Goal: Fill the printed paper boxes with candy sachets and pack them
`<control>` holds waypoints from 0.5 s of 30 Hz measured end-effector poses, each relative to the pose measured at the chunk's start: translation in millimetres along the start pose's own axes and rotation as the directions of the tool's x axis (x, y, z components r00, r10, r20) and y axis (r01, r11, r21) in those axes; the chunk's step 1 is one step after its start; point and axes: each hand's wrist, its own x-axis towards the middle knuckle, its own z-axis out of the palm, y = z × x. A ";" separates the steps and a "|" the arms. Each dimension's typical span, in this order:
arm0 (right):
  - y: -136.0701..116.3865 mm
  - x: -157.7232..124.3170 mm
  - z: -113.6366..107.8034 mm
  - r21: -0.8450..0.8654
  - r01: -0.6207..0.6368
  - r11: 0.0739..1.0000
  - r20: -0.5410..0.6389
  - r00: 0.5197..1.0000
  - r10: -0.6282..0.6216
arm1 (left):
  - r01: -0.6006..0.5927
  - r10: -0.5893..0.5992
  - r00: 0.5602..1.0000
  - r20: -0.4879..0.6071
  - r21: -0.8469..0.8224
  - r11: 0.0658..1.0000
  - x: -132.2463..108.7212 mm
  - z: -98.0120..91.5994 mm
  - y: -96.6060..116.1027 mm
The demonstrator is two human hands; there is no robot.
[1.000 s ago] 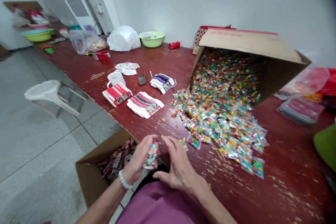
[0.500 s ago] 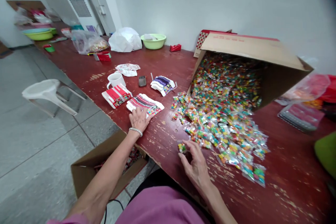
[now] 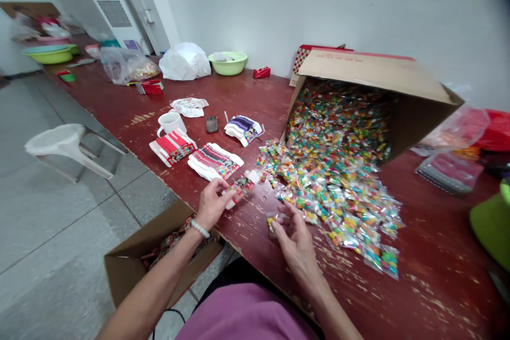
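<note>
Clear plastic shows between the fingertips of the right hand (image 3: 292, 239), which pinch one small sachet (image 3: 272, 220) of bright pieces just above the table (image 3: 418, 276), at the near edge of the pile of sachets (image 3: 334, 196). The left hand (image 3: 210, 206) nips a printed card (image 3: 240, 187) by its lower end between thumb and fingers, tilted toward the sachet, near it but apart. Fanned card stacks (image 3: 215, 161) lie just beyond, within easy reach. Further out the cardboard box (image 3: 378, 71) lies on its side, mouth toward the person, so its sachets spill forward. An open carton (image 3: 131, 276) stands on the floor below the table edge, under the left wrist
</note>
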 end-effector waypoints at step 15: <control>-55.4 -13.6 -2.8 0.159 -0.149 0.976 0.356 0.931 0.084 | 0.778 0.308 0.246 0.919 -0.377 0.503 -86.4 -2.4 37.9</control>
